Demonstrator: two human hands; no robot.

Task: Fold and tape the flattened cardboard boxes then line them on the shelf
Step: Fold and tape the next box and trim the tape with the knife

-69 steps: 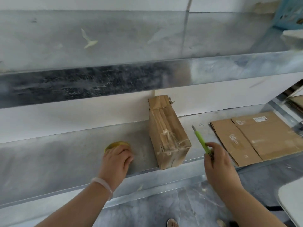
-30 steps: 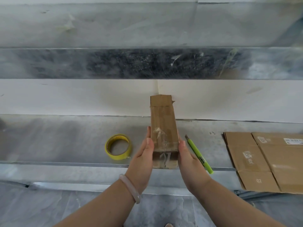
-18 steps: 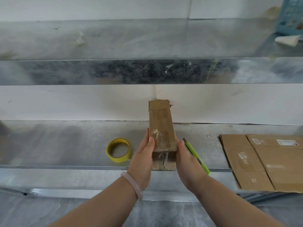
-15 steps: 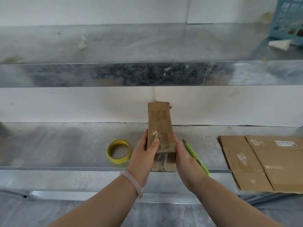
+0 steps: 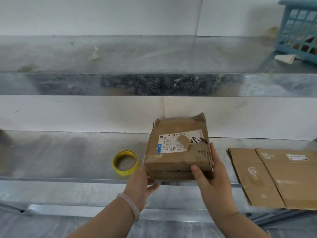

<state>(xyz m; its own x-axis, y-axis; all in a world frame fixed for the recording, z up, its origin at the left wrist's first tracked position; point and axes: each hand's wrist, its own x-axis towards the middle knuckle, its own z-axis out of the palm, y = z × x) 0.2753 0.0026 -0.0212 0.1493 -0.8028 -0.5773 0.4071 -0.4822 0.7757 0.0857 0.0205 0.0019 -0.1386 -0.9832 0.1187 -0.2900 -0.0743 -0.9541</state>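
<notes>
A yellow ring-shaped tape roll point(image 5: 125, 162) is lying flat on the grey metal shelf point(image 5: 68, 152). The left hand point(image 5: 140, 182) and the right hand point(image 5: 211, 181) are gripping the near corners of the taped brown cardboard box point(image 5: 178, 152), which is sitting label-up at the shelf's front edge. Flattened brown cardboard boxes point(image 5: 274, 176) are lying stacked to the right.
</notes>
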